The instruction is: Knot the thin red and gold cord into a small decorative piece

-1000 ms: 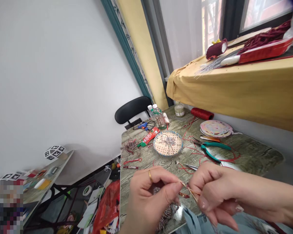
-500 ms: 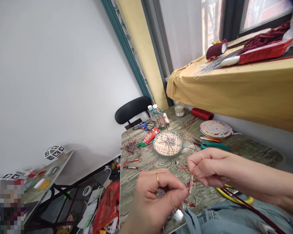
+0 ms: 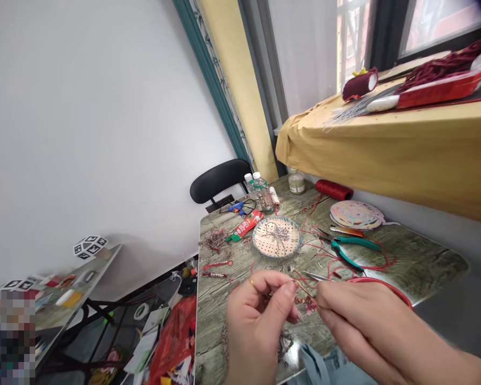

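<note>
While the left hand (image 3: 260, 305) pinches a thin cord (image 3: 305, 291) between thumb and forefinger, the tips pressed together, the right hand (image 3: 356, 315) has it in a closed grip — those fingertips are hidden. The cord spans the short gap between the hands, over the counter (image 3: 425, 256), its long axis slanting down from left fingertips to right knuckles — neither hand clearly nearer. Scissors (image 3: 316, 276) show partly behind the right hand.

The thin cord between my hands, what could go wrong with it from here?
The thin cord, stretched between the left hand and right hand, might slip or tangle. The pointed scissors lie close by the right hand and could nick skin or cord. Loose red thread near the pliers could snag.
</note>
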Action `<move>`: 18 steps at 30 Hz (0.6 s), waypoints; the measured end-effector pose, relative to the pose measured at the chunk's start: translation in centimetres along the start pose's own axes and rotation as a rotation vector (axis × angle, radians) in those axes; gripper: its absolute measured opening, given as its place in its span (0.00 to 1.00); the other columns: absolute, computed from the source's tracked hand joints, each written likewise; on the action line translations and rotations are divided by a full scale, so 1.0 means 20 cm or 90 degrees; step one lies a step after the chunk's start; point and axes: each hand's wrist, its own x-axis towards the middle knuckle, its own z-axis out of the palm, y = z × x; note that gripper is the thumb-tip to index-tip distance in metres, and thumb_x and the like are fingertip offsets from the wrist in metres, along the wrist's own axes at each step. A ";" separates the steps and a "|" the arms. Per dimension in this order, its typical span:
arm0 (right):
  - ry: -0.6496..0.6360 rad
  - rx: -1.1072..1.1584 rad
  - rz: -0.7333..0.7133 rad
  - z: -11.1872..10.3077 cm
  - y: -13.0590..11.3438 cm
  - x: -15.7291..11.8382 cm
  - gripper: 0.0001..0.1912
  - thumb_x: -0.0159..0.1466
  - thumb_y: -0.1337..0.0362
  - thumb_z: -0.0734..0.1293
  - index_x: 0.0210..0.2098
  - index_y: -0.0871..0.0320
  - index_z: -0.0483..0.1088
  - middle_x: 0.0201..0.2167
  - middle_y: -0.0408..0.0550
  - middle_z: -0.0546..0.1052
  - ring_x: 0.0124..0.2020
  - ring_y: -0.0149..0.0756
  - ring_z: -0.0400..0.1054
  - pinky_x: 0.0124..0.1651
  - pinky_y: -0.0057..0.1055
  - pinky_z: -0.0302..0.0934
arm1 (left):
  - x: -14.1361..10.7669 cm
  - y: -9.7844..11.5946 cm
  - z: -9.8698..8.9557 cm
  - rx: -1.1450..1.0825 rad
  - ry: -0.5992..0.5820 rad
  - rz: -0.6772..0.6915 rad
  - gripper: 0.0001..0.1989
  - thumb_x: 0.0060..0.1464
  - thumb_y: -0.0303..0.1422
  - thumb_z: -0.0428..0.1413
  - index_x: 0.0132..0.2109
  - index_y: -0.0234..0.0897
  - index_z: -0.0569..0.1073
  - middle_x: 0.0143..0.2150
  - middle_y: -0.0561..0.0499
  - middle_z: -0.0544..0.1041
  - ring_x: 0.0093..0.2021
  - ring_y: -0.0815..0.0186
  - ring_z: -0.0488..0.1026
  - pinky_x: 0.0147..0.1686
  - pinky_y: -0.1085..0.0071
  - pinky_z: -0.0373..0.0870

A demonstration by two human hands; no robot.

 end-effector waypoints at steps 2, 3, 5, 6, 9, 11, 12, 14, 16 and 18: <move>-0.014 0.061 0.042 0.02 0.00 -0.01 0.16 0.58 0.78 0.54 0.24 0.54 0.65 0.15 0.42 0.72 0.15 0.31 0.66 0.20 0.25 0.59 | -0.01 -0.01 0.02 -0.053 0.002 -0.028 0.03 0.46 0.28 0.65 0.26 0.36 0.80 0.17 0.56 0.73 0.19 0.74 0.68 0.23 0.79 0.66; -0.023 0.100 0.059 0.03 0.00 -0.01 0.16 0.57 0.78 0.54 0.25 0.54 0.67 0.16 0.42 0.74 0.16 0.32 0.67 0.21 0.25 0.61 | -0.01 -0.01 0.03 -0.071 0.002 -0.042 0.02 0.45 0.28 0.65 0.27 0.35 0.80 0.17 0.56 0.73 0.19 0.75 0.68 0.23 0.79 0.66; -0.045 0.175 0.098 0.03 -0.01 -0.02 0.17 0.57 0.77 0.54 0.27 0.54 0.70 0.18 0.42 0.75 0.17 0.33 0.69 0.23 0.25 0.63 | -0.01 -0.01 0.05 -0.091 0.007 -0.068 0.00 0.43 0.27 0.65 0.27 0.35 0.81 0.17 0.57 0.73 0.18 0.75 0.67 0.22 0.80 0.66; -0.057 0.202 0.125 0.02 -0.01 -0.02 0.17 0.58 0.76 0.54 0.26 0.54 0.70 0.18 0.41 0.75 0.17 0.33 0.68 0.23 0.25 0.64 | -0.01 -0.01 0.05 -0.095 0.012 -0.080 0.01 0.42 0.26 0.65 0.27 0.35 0.82 0.16 0.57 0.72 0.18 0.76 0.66 0.21 0.80 0.65; -0.085 0.250 0.229 0.00 -0.03 -0.03 0.16 0.61 0.71 0.56 0.24 0.53 0.71 0.18 0.41 0.75 0.19 0.34 0.68 0.25 0.26 0.65 | -0.01 0.00 0.05 -0.086 0.008 -0.121 0.03 0.40 0.24 0.64 0.26 0.35 0.81 0.14 0.58 0.70 0.16 0.77 0.64 0.19 0.80 0.63; -0.082 0.273 0.293 -0.01 -0.03 -0.05 0.16 0.63 0.68 0.57 0.24 0.52 0.71 0.20 0.41 0.74 0.22 0.35 0.69 0.27 0.26 0.65 | -0.01 0.01 0.05 -0.074 -0.017 -0.151 0.02 0.40 0.24 0.63 0.26 0.34 0.81 0.13 0.58 0.70 0.15 0.78 0.63 0.19 0.80 0.61; -0.081 0.283 0.319 -0.01 -0.03 -0.06 0.16 0.63 0.66 0.57 0.24 0.52 0.72 0.20 0.42 0.74 0.23 0.36 0.69 0.28 0.27 0.65 | 0.00 0.02 0.04 -0.070 -0.027 -0.162 0.02 0.40 0.24 0.63 0.25 0.34 0.81 0.13 0.58 0.70 0.15 0.78 0.63 0.19 0.80 0.61; -0.078 0.301 0.342 0.00 -0.02 -0.07 0.15 0.63 0.64 0.58 0.23 0.53 0.72 0.20 0.42 0.72 0.25 0.37 0.68 0.29 0.28 0.64 | 0.00 0.02 0.04 -0.067 -0.030 -0.169 0.02 0.40 0.24 0.63 0.25 0.34 0.80 0.13 0.59 0.70 0.15 0.78 0.63 0.19 0.80 0.61; -0.093 0.335 0.323 0.01 0.00 -0.07 0.17 0.65 0.61 0.58 0.24 0.53 0.73 0.19 0.42 0.68 0.25 0.37 0.66 0.28 0.28 0.61 | 0.00 0.01 0.03 -0.073 -0.029 -0.161 0.03 0.40 0.23 0.64 0.26 0.34 0.79 0.13 0.59 0.70 0.15 0.78 0.63 0.19 0.80 0.61; -0.123 0.404 0.296 0.04 0.01 -0.06 0.21 0.68 0.56 0.57 0.24 0.54 0.72 0.19 0.40 0.63 0.23 0.35 0.61 0.27 0.28 0.57 | 0.00 0.00 0.03 -0.086 -0.030 -0.152 0.03 0.41 0.24 0.64 0.27 0.34 0.79 0.14 0.59 0.70 0.15 0.78 0.64 0.19 0.81 0.62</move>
